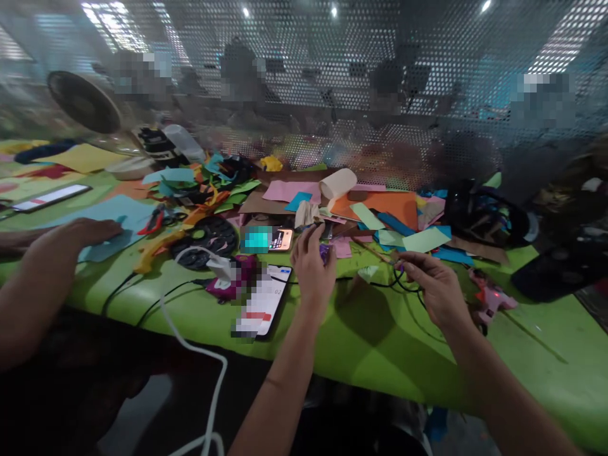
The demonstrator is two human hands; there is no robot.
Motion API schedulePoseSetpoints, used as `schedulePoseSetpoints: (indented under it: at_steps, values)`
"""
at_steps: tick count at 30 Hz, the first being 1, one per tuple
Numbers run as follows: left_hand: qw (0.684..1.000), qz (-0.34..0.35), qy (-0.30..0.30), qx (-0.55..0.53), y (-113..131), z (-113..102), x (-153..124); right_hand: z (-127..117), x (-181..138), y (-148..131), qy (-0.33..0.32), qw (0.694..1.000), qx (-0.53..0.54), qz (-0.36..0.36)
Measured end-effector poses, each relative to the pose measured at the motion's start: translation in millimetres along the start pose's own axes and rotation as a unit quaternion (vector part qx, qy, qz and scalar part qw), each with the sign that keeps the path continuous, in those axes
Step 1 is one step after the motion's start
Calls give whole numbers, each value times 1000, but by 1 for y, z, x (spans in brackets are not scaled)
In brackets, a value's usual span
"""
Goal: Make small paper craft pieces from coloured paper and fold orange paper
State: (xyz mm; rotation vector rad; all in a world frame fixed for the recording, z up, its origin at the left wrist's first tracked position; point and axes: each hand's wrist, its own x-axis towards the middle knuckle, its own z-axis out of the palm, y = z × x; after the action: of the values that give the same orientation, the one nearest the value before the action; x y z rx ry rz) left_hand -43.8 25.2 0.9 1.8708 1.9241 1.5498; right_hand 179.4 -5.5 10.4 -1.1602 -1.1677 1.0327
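My left hand (313,266) is above the middle of the green table, its fingers curled around a small shiny purple thing (325,254) whose kind I cannot make out. To its right, my right hand (434,288) pinches one end of a thin brown stick (373,251) between thumb and fingertips. A black cable (380,285) runs behind and below that hand. A small pale green paper piece (368,272) shows between my hands. A phone (266,304) with a lit screen lies left of my left wrist. Beside my right forearm rests a pink glue gun (494,297) with a red light.
Paper scraps (380,206) pile along the perforated metal screen (294,76). On the left lie a yellow glue gun (154,252), red pliers (154,220), a black spool (209,244) and a purple power strip (230,282). Another person's hand (95,233) touches blue paper (107,212).
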Motion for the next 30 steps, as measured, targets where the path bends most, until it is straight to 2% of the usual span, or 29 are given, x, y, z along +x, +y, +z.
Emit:
schedulePoseSetpoints:
  at_steps: [2, 4, 8, 10, 14, 18, 21, 26, 30]
  values:
    - [997, 34, -7, -66, 11, -1, -4, 1, 0, -2, -9, 1000, 20, 2]
    - [986, 55, -60, -149, 23, 1, -8, 2, 0, -4, -13, 999, 32, 1]
    - [920, 46, -230, -313, 45, 7, -15, 5, -2, -5, -12, 999, 36, -3]
    - [889, 31, -277, -363, 51, 12, -18, 6, -3, -4, -11, 999, 37, -3]
    - [865, -32, -291, -407, 49, 21, -27, 9, -6, -1, -12, 999, 30, 2]
    - [850, -107, -278, -434, 40, 26, -34, 12, -9, -1, -34, 999, 24, 4]
    - [845, -131, -270, -442, 36, 26, -35, 13, -12, -5, -61, 998, 33, 5]
    - [815, -182, -293, -466, 37, 20, -33, 10, -14, -6, -80, 997, 14, -13]
    - [821, -197, -276, -459, 40, 13, -31, 7, -12, -6, -66, 997, -14, -28]
